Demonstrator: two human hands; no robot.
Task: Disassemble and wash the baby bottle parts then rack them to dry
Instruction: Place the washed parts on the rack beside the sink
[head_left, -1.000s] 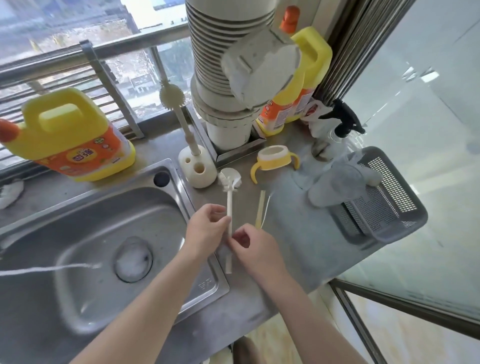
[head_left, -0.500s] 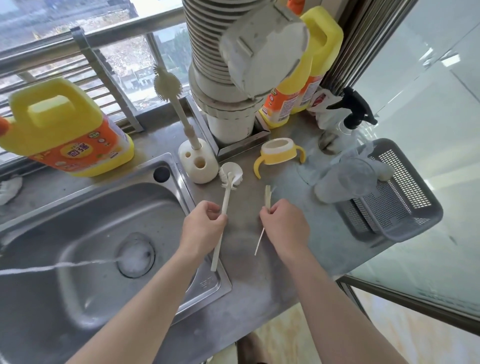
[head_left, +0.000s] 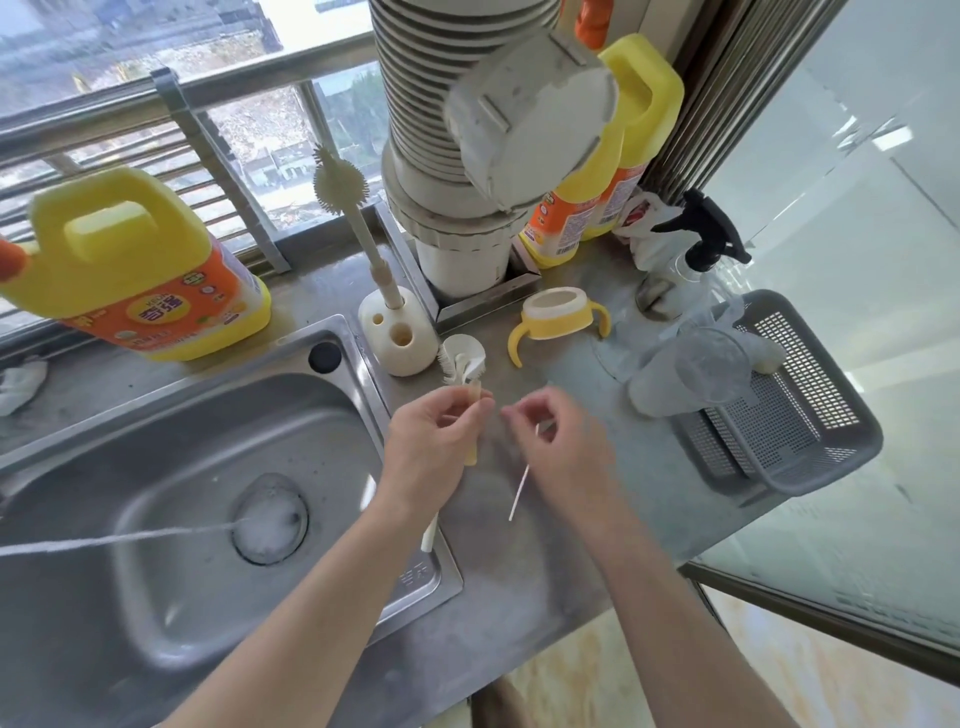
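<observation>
So the gray basket (head_left: 800, 415) at 3 o'clock has the clear bottle (head_left: 675, 379) lying half in it, and the white holder (head_left: 400, 338) at 12 holds a tall brush (head_left: 363, 234). The left hand (head_left: 434, 447) is wrapped around a small brush (head_left: 464, 361) over the sink (head_left: 156, 467) rim, its middle hidden and its head pointing to 12. The right hand (head_left: 561, 447) pinches a thin stick (head_left: 519, 491) slanting 1 to 7, pretty blurry.

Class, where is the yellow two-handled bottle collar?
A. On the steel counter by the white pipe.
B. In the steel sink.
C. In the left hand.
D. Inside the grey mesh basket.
A: the yellow two-handled bottle collar stands on the grey steel counter, just in front of the white ribbed pipe.
</observation>
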